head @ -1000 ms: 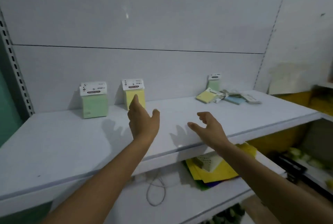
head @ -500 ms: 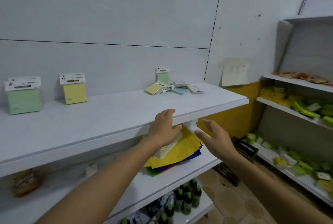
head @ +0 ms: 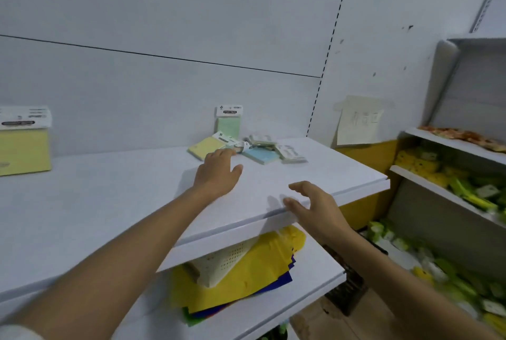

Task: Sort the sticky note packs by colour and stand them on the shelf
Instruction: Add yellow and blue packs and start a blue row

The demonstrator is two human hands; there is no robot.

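On the white shelf (head: 109, 203) a loose heap of sticky note packs lies flat near the back: a yellow pack (head: 206, 146), a blue pack (head: 261, 154) and white-labelled packs (head: 290, 153). A green pack (head: 228, 123) stands upright against the back wall behind them. A yellow pack (head: 24, 142) stands at the far left. My left hand (head: 217, 172) is open, palm down, fingertips right at the flat yellow pack. My right hand (head: 315, 205) hovers open over the shelf's front edge, holding nothing.
Below the shelf, a lower shelf (head: 315, 271) holds yellow, blue and green sheets (head: 246, 282) and a perforated white piece (head: 221, 263). To the right, another rack (head: 449, 145) carries yellow and green goods. A paper note (head: 358, 120) hangs on the wall.
The view swung right, so the standing green pack left the frame. My left hand rose from the lower shelf and reached back to the heap; my right hand lifted to the shelf's edge.
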